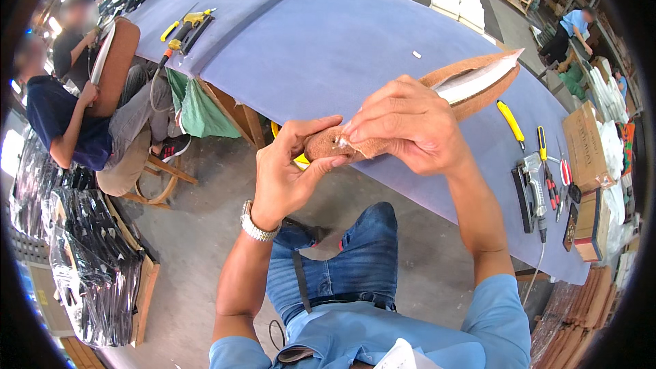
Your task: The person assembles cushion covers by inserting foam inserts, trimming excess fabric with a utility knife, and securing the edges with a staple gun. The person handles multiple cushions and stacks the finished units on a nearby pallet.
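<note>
A long, narrow padded piece covered in brown fabric, with a white inner side, is held up over the near edge of the blue-covered table. My left hand grips its rounded near end between thumb and fingers. My right hand is closed just beyond, fingertips pinching the fabric edge beside a small whitish patch. Its far end points up and right, past my right hand. What lies under my right fingers is hidden.
At right on the table lie a yellow cutter knife, a staple gun with a hose, a yellow-handled screwdriver and red-handled pliers, near a cardboard box. Another staple gun lies far left. Two people sit working at left.
</note>
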Demonstrator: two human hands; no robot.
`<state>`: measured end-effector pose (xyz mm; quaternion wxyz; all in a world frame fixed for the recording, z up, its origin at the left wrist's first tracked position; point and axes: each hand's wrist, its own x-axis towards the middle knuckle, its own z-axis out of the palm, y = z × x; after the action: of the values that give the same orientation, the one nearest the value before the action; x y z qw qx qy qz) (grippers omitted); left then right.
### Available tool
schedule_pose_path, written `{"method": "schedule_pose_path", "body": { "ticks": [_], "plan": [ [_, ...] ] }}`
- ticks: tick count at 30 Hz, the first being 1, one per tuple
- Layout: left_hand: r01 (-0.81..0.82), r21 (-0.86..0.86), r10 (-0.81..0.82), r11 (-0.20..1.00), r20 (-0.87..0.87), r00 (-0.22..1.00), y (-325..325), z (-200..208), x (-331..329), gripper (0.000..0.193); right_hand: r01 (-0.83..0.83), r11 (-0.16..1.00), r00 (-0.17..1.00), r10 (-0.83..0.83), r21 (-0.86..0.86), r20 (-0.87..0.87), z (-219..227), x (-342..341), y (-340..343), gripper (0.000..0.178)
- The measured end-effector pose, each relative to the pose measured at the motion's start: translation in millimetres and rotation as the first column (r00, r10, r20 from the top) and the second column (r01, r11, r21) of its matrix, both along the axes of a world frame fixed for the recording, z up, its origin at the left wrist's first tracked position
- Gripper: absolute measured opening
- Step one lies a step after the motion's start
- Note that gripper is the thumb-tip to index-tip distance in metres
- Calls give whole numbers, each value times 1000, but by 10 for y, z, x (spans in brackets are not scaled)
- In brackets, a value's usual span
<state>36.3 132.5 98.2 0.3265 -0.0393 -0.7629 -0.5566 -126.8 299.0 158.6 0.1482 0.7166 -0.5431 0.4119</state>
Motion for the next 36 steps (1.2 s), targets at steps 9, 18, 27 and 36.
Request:
{"method": "schedule_pose_path", "body": {
  "ticks": [9,18,27,36],
  "plan": [
    [59,-272,-62,961,-3,998,-197,153,-11,36,-74,997,997,73,37,38,40,-8,-38,15],
    [75,-339,-83,938,-10,996,-282,129,8,31,-140,986,989,134,90,68,75,-22,-137,12],
    [22,-181,-16,983,37,999,-30,-60,160,53,180,981,959,-157,-78,234,-50,205,-113,9],
    [-117,-82,127,990,144,981,332,2,208,56,373,871,850,-459,321,257,95,231,-184,23]
  ]
}}
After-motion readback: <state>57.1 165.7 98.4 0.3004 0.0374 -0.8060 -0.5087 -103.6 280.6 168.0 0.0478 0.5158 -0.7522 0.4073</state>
